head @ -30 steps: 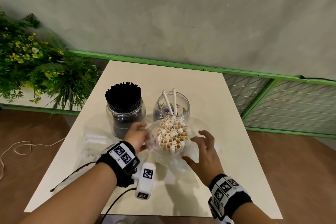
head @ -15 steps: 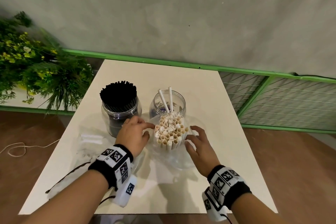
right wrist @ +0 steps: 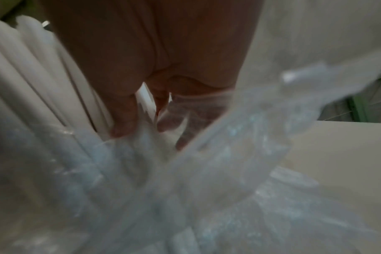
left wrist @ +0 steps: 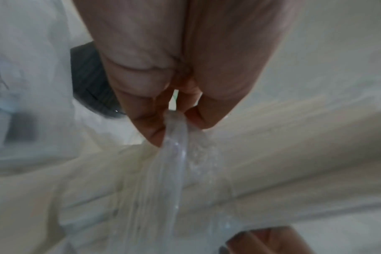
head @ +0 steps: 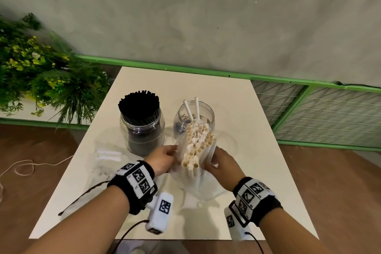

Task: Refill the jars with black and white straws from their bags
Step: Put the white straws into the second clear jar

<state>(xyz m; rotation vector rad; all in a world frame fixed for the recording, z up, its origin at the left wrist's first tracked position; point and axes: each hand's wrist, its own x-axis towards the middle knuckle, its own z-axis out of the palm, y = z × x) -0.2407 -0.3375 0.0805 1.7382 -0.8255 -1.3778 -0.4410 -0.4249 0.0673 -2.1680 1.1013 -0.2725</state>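
A bundle of white straws (head: 196,144) stands upright in a clear plastic bag (head: 203,186) at the table's middle. My left hand (head: 165,158) pinches the bag's film (left wrist: 175,135) on the bundle's left side. My right hand (head: 221,164) grips the bag's film (right wrist: 185,137) on the right side, against the white straws (right wrist: 33,72). Behind the bundle stands a clear jar (head: 193,119) holding two white straws (head: 191,109). To its left, a jar (head: 143,130) is packed with black straws (head: 139,105).
An empty crumpled clear bag (head: 107,156) lies on the table (head: 237,109) left of my left hand. A green plant (head: 41,76) sits beyond the table's left edge. A green rail and mesh panel (head: 329,117) run behind and to the right.
Both hands have closed in on the bag from each side, and the straw bundle is now squeezed narrower and taller. The head view has dipped slightly.
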